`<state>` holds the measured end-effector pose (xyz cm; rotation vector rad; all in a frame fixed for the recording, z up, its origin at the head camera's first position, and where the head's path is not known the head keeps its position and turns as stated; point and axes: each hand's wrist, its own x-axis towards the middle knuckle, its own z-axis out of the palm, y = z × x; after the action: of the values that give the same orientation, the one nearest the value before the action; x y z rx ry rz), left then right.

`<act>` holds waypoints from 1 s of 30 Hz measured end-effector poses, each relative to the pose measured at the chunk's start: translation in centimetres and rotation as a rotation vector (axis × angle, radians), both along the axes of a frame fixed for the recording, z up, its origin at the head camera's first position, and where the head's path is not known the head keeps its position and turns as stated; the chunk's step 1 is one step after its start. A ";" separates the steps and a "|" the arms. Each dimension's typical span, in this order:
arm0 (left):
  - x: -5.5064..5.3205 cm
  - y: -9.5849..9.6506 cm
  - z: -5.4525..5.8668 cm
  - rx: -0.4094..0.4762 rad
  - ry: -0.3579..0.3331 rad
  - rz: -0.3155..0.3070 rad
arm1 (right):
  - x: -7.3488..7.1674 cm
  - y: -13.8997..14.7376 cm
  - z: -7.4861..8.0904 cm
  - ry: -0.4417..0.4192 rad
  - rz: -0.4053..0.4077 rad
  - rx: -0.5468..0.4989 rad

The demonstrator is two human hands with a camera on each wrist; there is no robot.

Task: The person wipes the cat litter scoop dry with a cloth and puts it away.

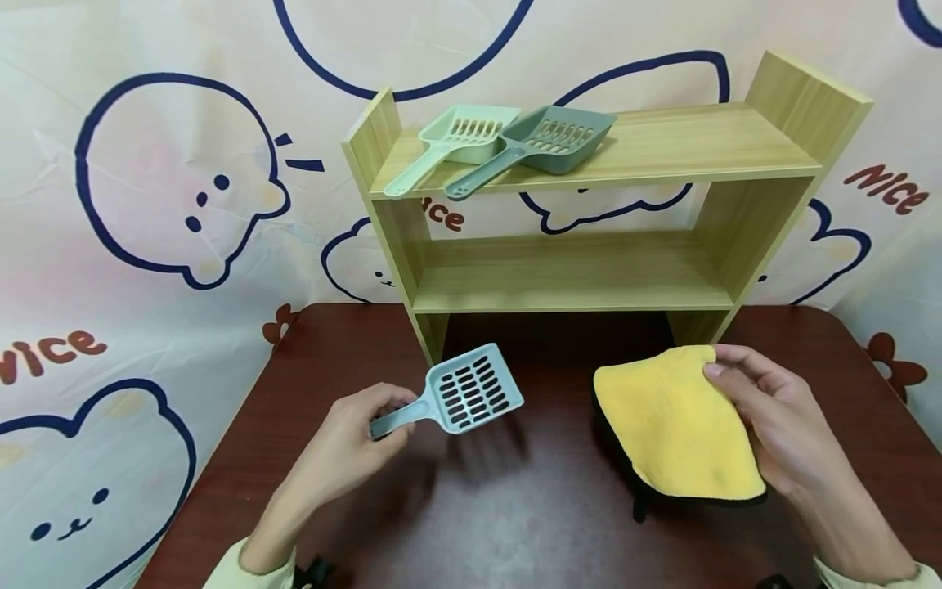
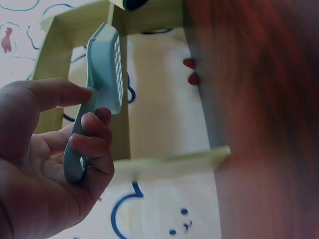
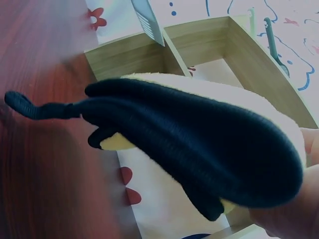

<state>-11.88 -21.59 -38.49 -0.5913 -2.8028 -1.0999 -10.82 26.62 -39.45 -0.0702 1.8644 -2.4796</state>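
My left hand (image 1: 353, 446) grips the handle of a light blue litter scoop (image 1: 434, 378), its slotted pan pointing right above the table. In the left wrist view the scoop (image 2: 103, 64) appears edge-on, thumb on one side of the handle and fingers curled round the other. On the right, my right hand (image 1: 773, 413) pinches the upper right corner of a yellow cloth (image 1: 680, 425) with dark edging. From the right wrist view the cloth's black underside (image 3: 199, 139) shows in folds, a dark loop (image 3: 42, 109) sticking out at one end.
A two-tier wooden shelf (image 1: 574, 274) stands at the back of the dark red-brown table (image 1: 545, 523). On its top board lie a pale green scoop (image 1: 434, 155) and a darker grey-green scoop (image 1: 489, 170), handles toward the front left. Behind hangs a cartoon-printed sheet (image 1: 169, 343).
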 end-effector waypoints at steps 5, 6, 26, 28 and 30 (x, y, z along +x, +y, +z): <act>-1.0 1.8 0.4 0.032 0.026 -0.064 | -0.5 -0.3 0.2 0.012 0.007 0.020; -1.2 2.1 0.5 0.039 0.028 -0.073 | -0.5 -0.4 0.2 0.019 0.008 0.024; -4.6 6.5 3.7 0.059 0.058 -0.165 | -2.2 -0.5 2.2 0.114 0.125 -0.003; -4.9 6.8 3.8 0.060 0.065 -0.162 | -2.2 -0.5 2.4 0.104 0.132 -0.018; -5.2 7.1 3.6 0.058 0.069 -0.155 | -2.2 -0.5 2.5 0.096 0.134 -0.023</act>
<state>-17.11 -14.48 -34.85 -0.8365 -2.6945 -1.1582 -13.04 26.16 -36.93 -0.3092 1.8008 -2.4476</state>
